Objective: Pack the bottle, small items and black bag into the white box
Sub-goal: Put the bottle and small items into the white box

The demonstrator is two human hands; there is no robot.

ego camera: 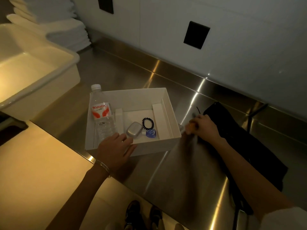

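The white box (172, 143) sits open on a steel counter. A clear water bottle (103, 113) with a red and white label stands tilted in its left compartment. In the middle compartment lie a silver case (134, 130), a black coiled hair tie (147, 123) and a small blue item (150, 133). My left hand (114, 148) lies over the box's near wall, fingers inside by the silver case and thumb outside. The black bag (240, 140) lies flat to the right of the box. My right hand (203, 127) is at the bag's left edge with fingers curled and blurred; something orange shows at the fingertips.
A large cream tub (38, 83) stands at the left on the steel counter (182, 171), with stacked white towels (66, 30) behind it. A white wall with black plates (196, 34) runs along the back. My shoes (142, 214) show below the counter edge.
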